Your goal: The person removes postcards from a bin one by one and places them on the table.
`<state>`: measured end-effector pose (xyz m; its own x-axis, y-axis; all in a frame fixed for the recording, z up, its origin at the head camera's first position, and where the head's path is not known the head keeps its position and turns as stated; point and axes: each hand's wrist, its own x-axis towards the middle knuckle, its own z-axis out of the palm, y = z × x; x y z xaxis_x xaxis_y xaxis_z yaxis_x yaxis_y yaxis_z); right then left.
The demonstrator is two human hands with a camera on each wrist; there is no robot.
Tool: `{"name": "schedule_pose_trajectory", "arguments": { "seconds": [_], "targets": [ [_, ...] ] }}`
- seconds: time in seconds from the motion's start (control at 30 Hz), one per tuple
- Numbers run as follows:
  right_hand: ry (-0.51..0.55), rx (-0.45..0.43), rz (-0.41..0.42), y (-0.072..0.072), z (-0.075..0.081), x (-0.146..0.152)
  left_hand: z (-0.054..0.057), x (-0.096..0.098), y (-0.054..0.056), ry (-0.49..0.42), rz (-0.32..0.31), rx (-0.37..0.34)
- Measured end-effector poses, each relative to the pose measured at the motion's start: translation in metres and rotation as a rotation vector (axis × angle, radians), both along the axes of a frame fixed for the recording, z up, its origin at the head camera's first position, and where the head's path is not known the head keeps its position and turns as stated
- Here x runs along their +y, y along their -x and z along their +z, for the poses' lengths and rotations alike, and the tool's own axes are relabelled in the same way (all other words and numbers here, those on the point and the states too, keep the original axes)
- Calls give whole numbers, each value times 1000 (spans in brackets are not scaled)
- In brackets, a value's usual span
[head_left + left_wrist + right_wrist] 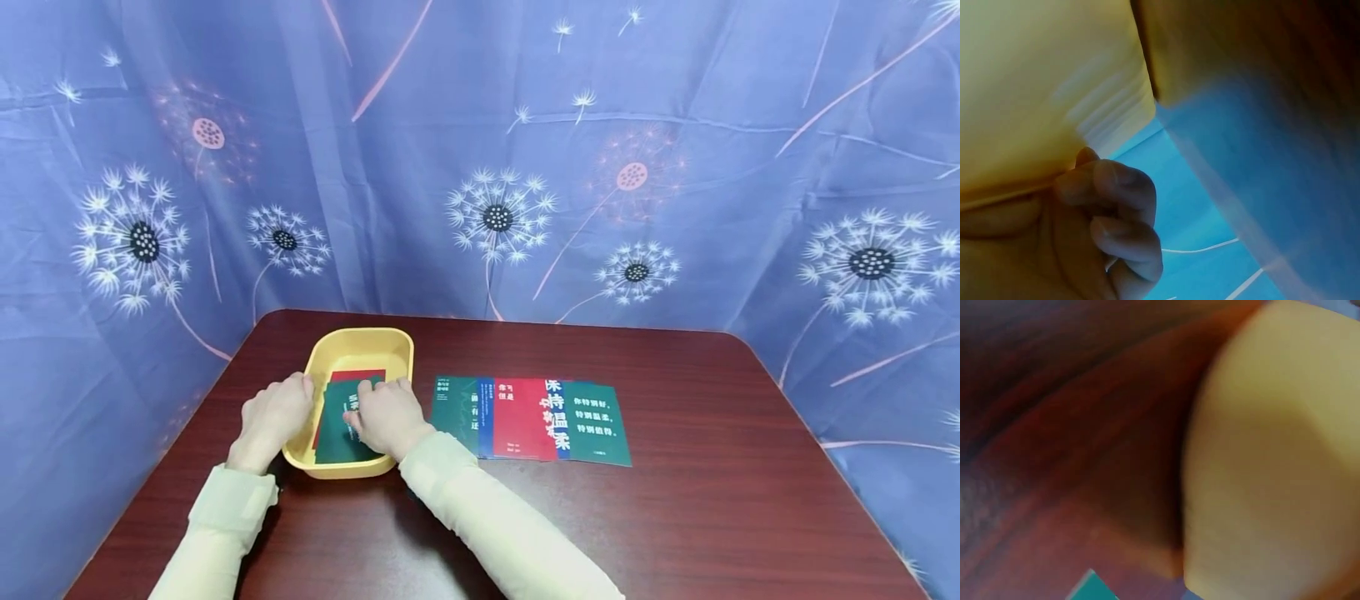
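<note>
A yellow plastic tray (360, 335) stands at the table's left side, with a green card (341, 442) in it, white characters printed on it. Beneath, a red card (358, 375) shows along the top and left edges. My left hand (276, 412) grips the tray's left rim; in the left wrist view its curled fingers (1125, 184) are at the tray's edge. Over the tray's right part, my right hand (386, 417) reaches in with bent fingers and thumb above the green card. Whether it pinches the card is hidden. The right wrist view has the tray's outer wall (1272, 462) but no fingers.
Right of the tray, several overlapping cards lie in a row on the dark red wooden table (705, 500), among them a red card (517, 421) and a green end card (596, 442). A blue dandelion-print curtain (420, 167) hangs behind the table and along its sides.
</note>
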<state>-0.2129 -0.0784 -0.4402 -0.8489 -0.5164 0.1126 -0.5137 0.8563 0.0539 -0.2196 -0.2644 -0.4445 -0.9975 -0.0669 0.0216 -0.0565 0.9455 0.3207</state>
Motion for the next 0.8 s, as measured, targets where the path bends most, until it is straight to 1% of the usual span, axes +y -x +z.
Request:
{"name": "schedule_pose_trajectory", "arguments": {
  "seconds": [0.07,0.17,0.27,0.33,0.47,0.57,0.67,0.8],
  "targets": [
    [-65,-16,-51,0,-4,-5,0,0,1,3,-2,15],
    [-176,-61,-115,1,-7,-12,1,1,2,4,-4,7],
    [-256,-103,-145,1,-9,-17,2,0,1,5,-3,-18],
    [-273,-116,-156,0,-11,-18,2,0,0,5,4,-35],
    [-246,-114,-166,1,-13,-18,1,0,-2,7,16,-57],
    [-209,-110,-174,1,-13,-17,1,0,-3,2,15,-68],
    [-142,-114,-176,3,-12,-15,1,0,-3,-5,8,-61],
    [-25,-133,-183,5,-10,-11,2,1,0,-8,-9,-20]
  ]
}}
